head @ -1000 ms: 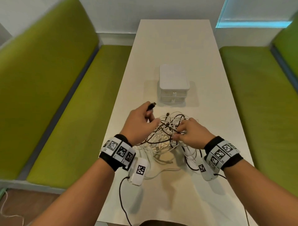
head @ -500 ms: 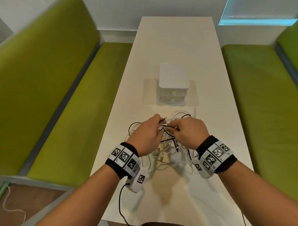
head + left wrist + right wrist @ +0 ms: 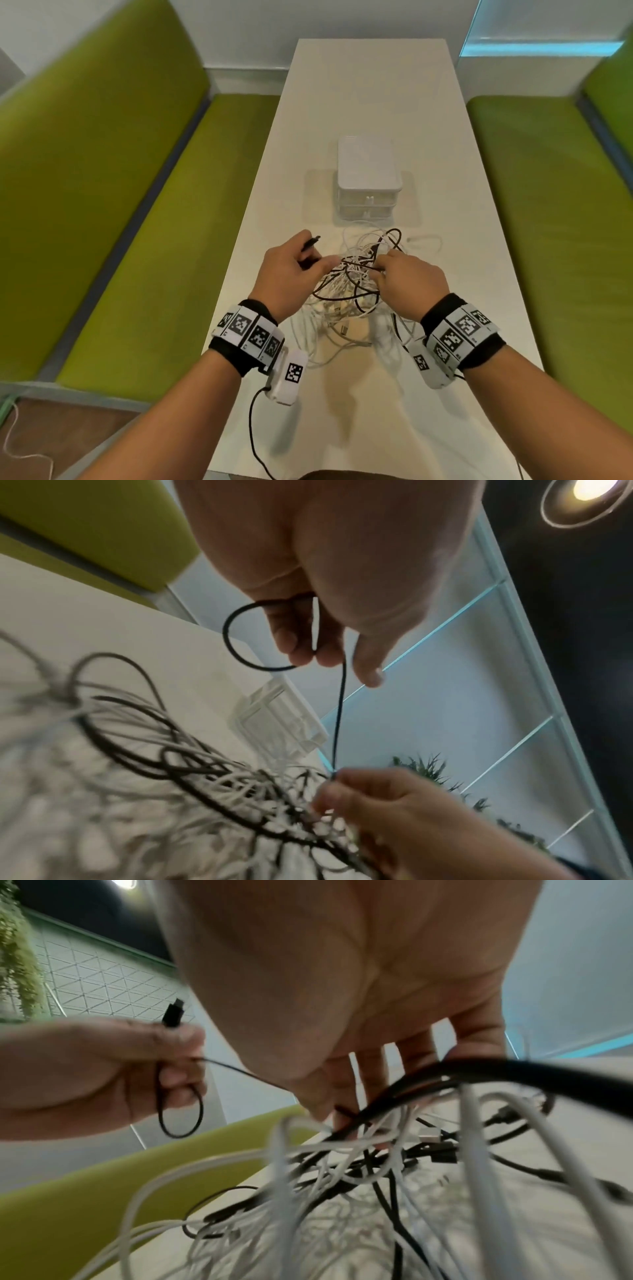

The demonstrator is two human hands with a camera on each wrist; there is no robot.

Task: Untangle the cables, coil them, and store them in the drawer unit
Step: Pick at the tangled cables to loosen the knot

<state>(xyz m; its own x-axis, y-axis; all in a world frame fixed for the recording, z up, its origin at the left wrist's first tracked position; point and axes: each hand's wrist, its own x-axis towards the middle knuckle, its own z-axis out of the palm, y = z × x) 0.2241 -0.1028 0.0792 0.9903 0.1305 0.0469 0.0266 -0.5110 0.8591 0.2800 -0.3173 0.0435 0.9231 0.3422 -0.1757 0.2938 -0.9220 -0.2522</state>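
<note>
A tangle of black and white cables lies on the white table, in front of the small white drawer unit, whose drawers are closed. My left hand is raised left of the tangle and grips a thin black cable in a small loop; its plug sticks up from the fist. A taut strand runs from there to my right hand, which pinches the black cable at the top of the tangle.
Green benches run along both sides of the narrow table. A loose white cable end lies right of the tangle, near the drawer unit. The wrist camera lead hangs off the table's near edge.
Half a second ago both hands met at the top of the tangle. My left hand has since drawn away to the left with the black cable's end; the right hand stays on the tangle.
</note>
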